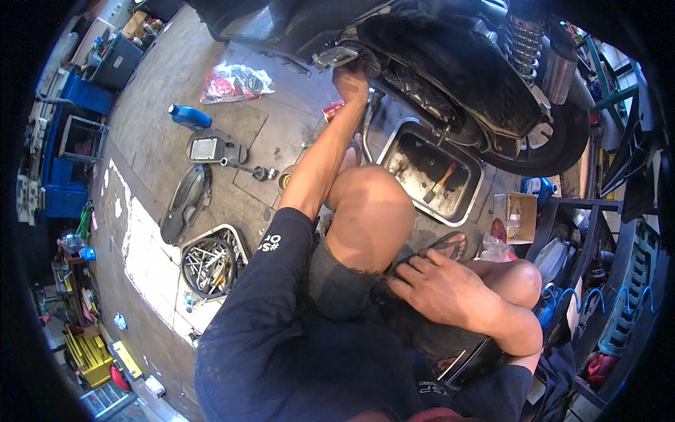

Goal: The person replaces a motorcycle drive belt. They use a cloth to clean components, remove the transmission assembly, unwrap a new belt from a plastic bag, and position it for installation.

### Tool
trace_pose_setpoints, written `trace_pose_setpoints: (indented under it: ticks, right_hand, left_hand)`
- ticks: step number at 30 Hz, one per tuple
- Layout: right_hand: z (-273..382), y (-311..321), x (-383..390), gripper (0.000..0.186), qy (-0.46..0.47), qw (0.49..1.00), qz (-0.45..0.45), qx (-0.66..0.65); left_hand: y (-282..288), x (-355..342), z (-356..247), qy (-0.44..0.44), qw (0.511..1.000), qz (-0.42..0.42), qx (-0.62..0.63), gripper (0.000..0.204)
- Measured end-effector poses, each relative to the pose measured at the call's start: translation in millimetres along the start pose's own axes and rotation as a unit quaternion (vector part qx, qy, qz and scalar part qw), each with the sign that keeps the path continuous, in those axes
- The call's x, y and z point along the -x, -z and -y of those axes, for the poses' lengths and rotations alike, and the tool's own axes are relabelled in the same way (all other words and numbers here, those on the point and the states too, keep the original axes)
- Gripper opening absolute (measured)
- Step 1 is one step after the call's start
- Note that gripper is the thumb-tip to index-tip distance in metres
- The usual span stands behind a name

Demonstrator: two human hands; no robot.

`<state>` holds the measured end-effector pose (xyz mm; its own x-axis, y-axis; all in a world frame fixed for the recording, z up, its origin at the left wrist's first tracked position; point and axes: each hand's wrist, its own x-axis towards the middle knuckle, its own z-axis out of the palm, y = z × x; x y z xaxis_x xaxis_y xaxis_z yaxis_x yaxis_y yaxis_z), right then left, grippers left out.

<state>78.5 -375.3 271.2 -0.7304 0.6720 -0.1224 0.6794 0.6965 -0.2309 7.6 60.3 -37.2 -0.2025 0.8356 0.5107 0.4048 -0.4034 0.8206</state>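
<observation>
Reaching to scooter, left hand mostly hidden, openness and grip unclear; right hand loosely spread, seemingly empty, resting short of scooter; tray below scooter, perhaps for drips

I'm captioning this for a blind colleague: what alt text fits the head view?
A person's left hand reaches to a scooter, its grip unclear, while the right hand rests near the knees. On the floor, a tray holds a brush; metal parts and a blue bottle are farther left.
</observation>
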Motion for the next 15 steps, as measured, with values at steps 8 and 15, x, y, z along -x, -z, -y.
trace_pose_setpoints:
  ticks: [8,15]
  right_hand:
    - [0,8,0,0.019,-0.04,0.992,0.112,-0.038]
    - [1,0,2,0.013,-0.038,0.997,0.067,-0.029]
  left_hand:
    - [37,-2,-30,-0.002,0.969,0.197,-0.147,0.044]
    - [166,-17,-22,0.026,0.939,0.341,-0.033,0.034]
